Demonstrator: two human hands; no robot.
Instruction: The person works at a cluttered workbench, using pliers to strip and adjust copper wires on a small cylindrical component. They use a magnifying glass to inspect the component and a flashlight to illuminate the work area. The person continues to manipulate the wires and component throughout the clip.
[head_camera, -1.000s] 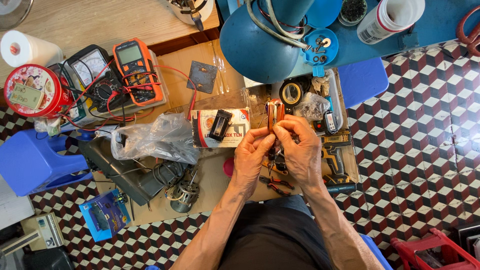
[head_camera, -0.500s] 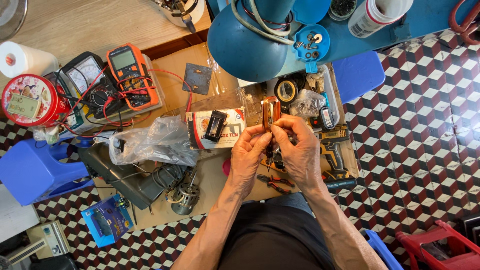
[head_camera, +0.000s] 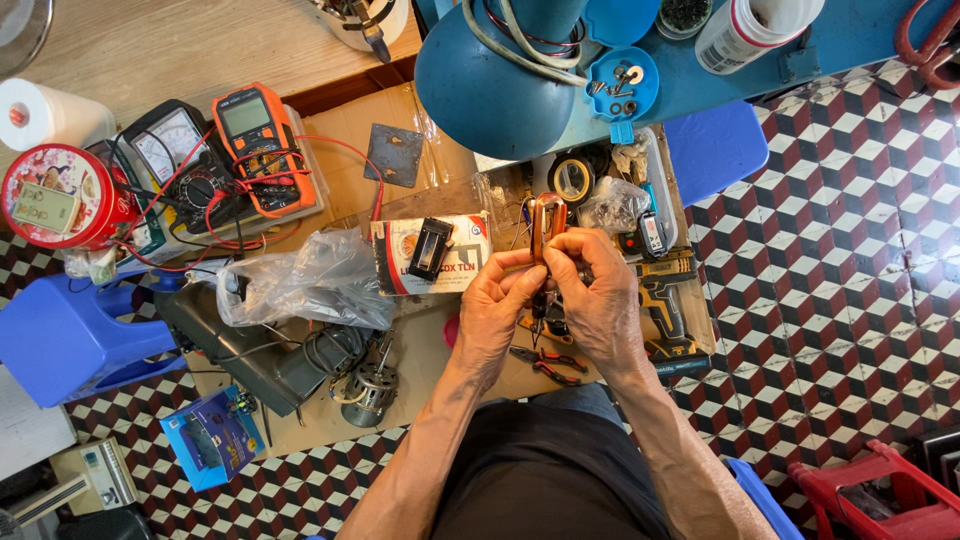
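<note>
Both my hands meet over the middle of a cluttered work spot on the floor. My left hand (head_camera: 497, 305) and my right hand (head_camera: 598, 292) together pinch a small orange-brown looped part (head_camera: 547, 222), which sticks up above my fingertips. What the fingers do lower on the part is hidden. Red-handled pliers (head_camera: 548, 362) lie just below my hands. A round white box with a small black part on it (head_camera: 432, 252) sits left of my left hand.
An orange multimeter (head_camera: 262, 140) and a black meter (head_camera: 172, 160) with red leads lie at upper left. A crumpled plastic bag (head_camera: 305, 280), a small motor (head_camera: 371, 392), a cordless drill (head_camera: 668, 305), tape roll (head_camera: 572, 180), blue stool (head_camera: 65, 335) and big blue fan base (head_camera: 495, 70) surround me.
My hands stay joined on the orange part, with only a small shift of the fingers. The view has drifted slightly.
</note>
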